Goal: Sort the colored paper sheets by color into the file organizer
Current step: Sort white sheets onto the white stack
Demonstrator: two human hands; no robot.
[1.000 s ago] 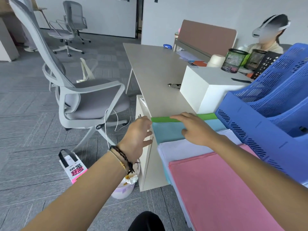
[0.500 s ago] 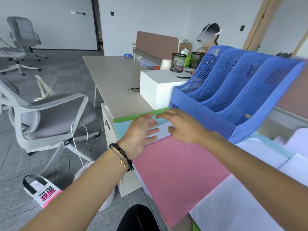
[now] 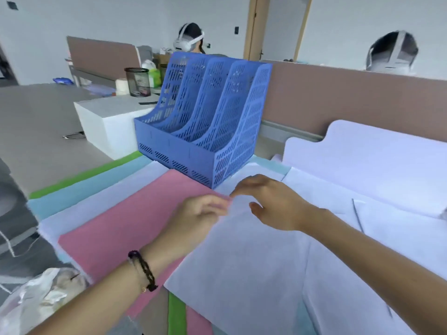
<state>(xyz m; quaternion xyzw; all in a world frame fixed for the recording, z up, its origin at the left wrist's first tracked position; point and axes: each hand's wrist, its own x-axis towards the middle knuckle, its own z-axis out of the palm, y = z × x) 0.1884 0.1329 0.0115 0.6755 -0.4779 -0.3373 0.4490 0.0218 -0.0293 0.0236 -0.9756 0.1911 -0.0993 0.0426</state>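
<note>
A blue four-slot file organizer (image 3: 203,131) stands on the desk, and its slots look empty. In front of it lie overlapping sheets: green (image 3: 84,176), light blue (image 3: 96,184), pale lavender (image 3: 108,199), pink (image 3: 121,233) and a large white sheet (image 3: 254,274) on the right. My left hand (image 3: 200,216) is blurred, its fingers reaching the white sheet's top corner over the pink one. My right hand (image 3: 273,204) hovers over that same corner with loosely bent fingers and holds nothing.
A white box (image 3: 108,122) sits left of the organizer, with a black mesh pen cup (image 3: 137,82) behind it. A brown partition (image 3: 350,102) runs along the back, with two people beyond it. More white sheets (image 3: 375,160) cover the right. A plastic bag (image 3: 41,298) is at lower left.
My view has swung right, bringing the whole organizer into sight. Both hands moved from the green and blue sheets at the left to the white sheet's corner in front of the organizer.
</note>
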